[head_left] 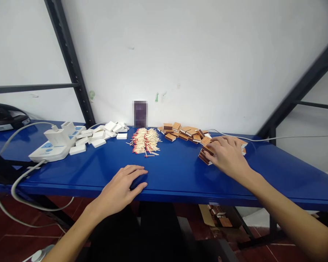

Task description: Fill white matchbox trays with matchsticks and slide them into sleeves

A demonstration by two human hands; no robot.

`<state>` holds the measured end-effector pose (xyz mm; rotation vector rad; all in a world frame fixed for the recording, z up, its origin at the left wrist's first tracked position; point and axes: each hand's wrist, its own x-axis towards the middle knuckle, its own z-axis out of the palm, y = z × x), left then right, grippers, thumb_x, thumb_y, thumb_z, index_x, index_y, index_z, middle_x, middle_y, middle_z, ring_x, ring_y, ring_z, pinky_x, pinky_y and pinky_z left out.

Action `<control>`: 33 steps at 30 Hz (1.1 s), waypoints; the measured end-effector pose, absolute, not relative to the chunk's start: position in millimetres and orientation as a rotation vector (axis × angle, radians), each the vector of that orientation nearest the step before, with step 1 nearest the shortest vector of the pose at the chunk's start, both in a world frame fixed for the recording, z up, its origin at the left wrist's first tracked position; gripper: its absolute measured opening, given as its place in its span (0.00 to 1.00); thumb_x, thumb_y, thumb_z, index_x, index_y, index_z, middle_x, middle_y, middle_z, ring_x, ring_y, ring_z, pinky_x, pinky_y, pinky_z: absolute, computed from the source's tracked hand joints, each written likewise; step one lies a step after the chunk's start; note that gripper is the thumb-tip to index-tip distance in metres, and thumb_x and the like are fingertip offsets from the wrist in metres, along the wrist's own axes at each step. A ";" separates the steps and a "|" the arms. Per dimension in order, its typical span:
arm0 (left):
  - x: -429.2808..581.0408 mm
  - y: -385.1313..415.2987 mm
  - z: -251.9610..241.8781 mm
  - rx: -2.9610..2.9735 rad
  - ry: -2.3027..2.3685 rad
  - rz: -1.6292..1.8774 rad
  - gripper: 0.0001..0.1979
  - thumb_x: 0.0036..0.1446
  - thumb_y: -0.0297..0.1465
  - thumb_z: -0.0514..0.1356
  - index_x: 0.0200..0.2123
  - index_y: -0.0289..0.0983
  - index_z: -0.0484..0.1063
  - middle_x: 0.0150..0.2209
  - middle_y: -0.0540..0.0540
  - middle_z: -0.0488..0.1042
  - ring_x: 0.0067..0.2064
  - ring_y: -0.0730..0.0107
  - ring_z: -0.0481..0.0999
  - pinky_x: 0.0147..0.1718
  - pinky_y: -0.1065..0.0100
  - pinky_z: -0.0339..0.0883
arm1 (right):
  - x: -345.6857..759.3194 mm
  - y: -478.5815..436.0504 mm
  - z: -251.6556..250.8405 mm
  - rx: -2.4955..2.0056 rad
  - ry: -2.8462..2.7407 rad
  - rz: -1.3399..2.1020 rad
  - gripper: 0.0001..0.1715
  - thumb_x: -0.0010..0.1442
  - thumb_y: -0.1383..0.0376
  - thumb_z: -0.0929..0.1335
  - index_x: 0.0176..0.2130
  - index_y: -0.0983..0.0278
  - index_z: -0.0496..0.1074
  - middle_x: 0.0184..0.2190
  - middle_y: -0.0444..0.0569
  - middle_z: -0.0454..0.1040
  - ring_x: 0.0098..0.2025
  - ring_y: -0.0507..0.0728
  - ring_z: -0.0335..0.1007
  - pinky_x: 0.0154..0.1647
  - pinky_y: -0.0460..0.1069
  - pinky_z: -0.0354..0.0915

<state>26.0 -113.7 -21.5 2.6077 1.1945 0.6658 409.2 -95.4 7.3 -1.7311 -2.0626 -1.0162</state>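
My left hand (pixel 125 183) rests near the front edge of the blue table (pixel 169 174), fingers apart, holding nothing. At the right, my right hand (pixel 226 153) is curved over a stack of brown matchboxes (pixel 205 158), thumb and fingers around its upper part. More matchboxes (pixel 190 131) lie loosely piled to the left of that stack, and others show behind the hand. A heap of red-tipped matches (pixel 145 141) lies at the middle of the table. White box trays (pixel 98 134) are piled left of the matches.
A white power strip (pixel 50 150) with plugs and cables sits at the left. A dark, pixelated upright object (pixel 140 113) stands against the wall. Thin cable runs along the back right. Below the table, an open carton (pixel 221 217) holds more boxes. Black shelf posts flank the table.
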 end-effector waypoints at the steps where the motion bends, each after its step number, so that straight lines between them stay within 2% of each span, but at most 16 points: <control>1: 26.1 -113.8 -21.7 2.604 1.190 0.671 0.17 0.67 0.41 0.54 0.55 0.46 0.70 0.58 0.46 0.70 0.59 0.57 0.68 0.59 0.51 0.62 | 409.9 -95.8 6.6 -1.735 -2.059 -1.010 0.15 0.63 0.59 0.63 0.36 0.63 0.77 0.46 0.58 0.74 0.51 0.69 0.61 0.46 0.61 0.55; 8: 13.2 -108.4 -5.9 2.500 1.149 0.687 0.20 0.66 0.45 0.52 0.56 0.45 0.70 0.59 0.46 0.70 0.59 0.57 0.69 0.60 0.55 0.63 | 405.0 -96.7 20.5 -1.682 -2.139 -0.833 0.20 0.61 0.56 0.64 0.50 0.61 0.73 0.50 0.58 0.73 0.53 0.71 0.61 0.49 0.64 0.59; 12: -25.7 -79.8 3.4 2.568 1.455 0.768 0.23 0.65 0.48 0.51 0.53 0.42 0.72 0.57 0.43 0.71 0.59 0.52 0.68 0.60 0.51 0.60 | 376.7 -78.8 38.2 -1.569 -2.210 -0.666 0.21 0.64 0.56 0.62 0.52 0.61 0.71 0.50 0.57 0.72 0.51 0.67 0.65 0.51 0.62 0.61; 15: -59.9 -49.1 2.9 2.631 1.763 0.662 0.25 0.65 0.46 0.50 0.55 0.36 0.70 0.56 0.38 0.71 0.58 0.48 0.68 0.59 0.49 0.60 | 345.2 -49.3 39.2 -1.586 -2.332 -0.425 0.21 0.65 0.60 0.62 0.54 0.64 0.69 0.51 0.58 0.71 0.51 0.65 0.68 0.49 0.57 0.64; 17: -74.6 -32.3 1.1 2.630 1.922 0.561 0.27 0.65 0.44 0.48 0.58 0.34 0.67 0.59 0.35 0.68 0.60 0.45 0.65 0.58 0.46 0.59 | 327.1 -25.0 32.3 -1.651 -2.402 -0.318 0.21 0.65 0.64 0.62 0.55 0.67 0.68 0.53 0.62 0.69 0.52 0.65 0.68 0.49 0.56 0.63; 22: -76.5 -13.4 -0.8 2.632 2.027 0.329 0.26 0.66 0.39 0.46 0.62 0.34 0.62 0.63 0.32 0.63 0.63 0.41 0.60 0.57 0.40 0.56 | 308.0 22.1 9.5 -1.771 -2.407 -0.221 0.20 0.63 0.72 0.60 0.53 0.73 0.68 0.54 0.65 0.68 0.55 0.64 0.66 0.53 0.53 0.60; 28: -72.7 -9.4 1.9 2.574 2.064 0.377 0.26 0.65 0.39 0.46 0.60 0.34 0.66 0.57 0.31 0.68 0.59 0.39 0.64 0.53 0.39 0.58 | 308.3 19.5 -2.3 -1.788 -2.400 -0.212 0.22 0.65 0.71 0.59 0.56 0.72 0.67 0.53 0.64 0.69 0.56 0.62 0.65 0.54 0.53 0.59; 33: -77.1 -19.0 -0.1 2.594 1.926 0.519 0.26 0.63 0.41 0.47 0.57 0.33 0.69 0.47 0.35 0.67 0.51 0.47 0.69 0.52 0.49 0.64 | 309.7 -15.7 -3.6 -1.756 -2.421 -0.242 0.17 0.66 0.68 0.59 0.51 0.69 0.68 0.47 0.61 0.71 0.50 0.63 0.69 0.50 0.54 0.63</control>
